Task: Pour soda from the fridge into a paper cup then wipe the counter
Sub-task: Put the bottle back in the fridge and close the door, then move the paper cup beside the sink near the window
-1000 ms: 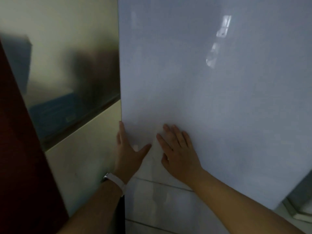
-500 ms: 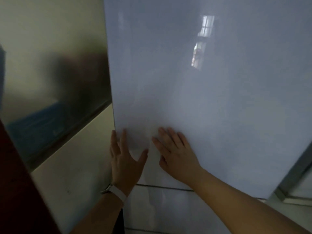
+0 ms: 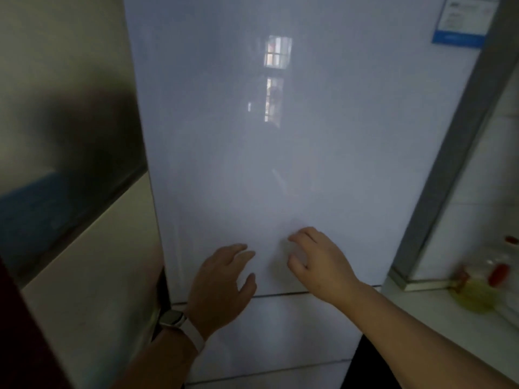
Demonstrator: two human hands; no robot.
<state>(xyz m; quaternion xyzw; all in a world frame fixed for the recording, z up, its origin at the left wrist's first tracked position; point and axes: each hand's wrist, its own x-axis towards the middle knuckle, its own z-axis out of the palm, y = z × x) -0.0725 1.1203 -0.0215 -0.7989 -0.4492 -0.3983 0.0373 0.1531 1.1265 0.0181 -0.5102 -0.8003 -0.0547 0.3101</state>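
Observation:
The glossy white fridge door [image 3: 266,136] fills the middle of the view and looks closed against the fridge body. My left hand [image 3: 222,284] is low on the door near its bottom seam, fingers loosely bent, holding nothing. My right hand [image 3: 317,259] is beside it to the right, fingers also loosely bent, fingertips at or just off the door surface. A lower fridge drawer front [image 3: 266,332] sits below the seam. No soda or paper cup shows.
A wall with a dark reflective panel [image 3: 70,136] and a cream panel below stands to the left of the fridge. A pale counter [image 3: 438,313] lies at the right with blurred bottles [image 3: 474,293]. A blue-edged label [image 3: 466,18] sits at the door's top right.
The door has swung shut. Both hands, flat on it before, now have bent fingers and have shifted right and down on the door. The counter has come into view.

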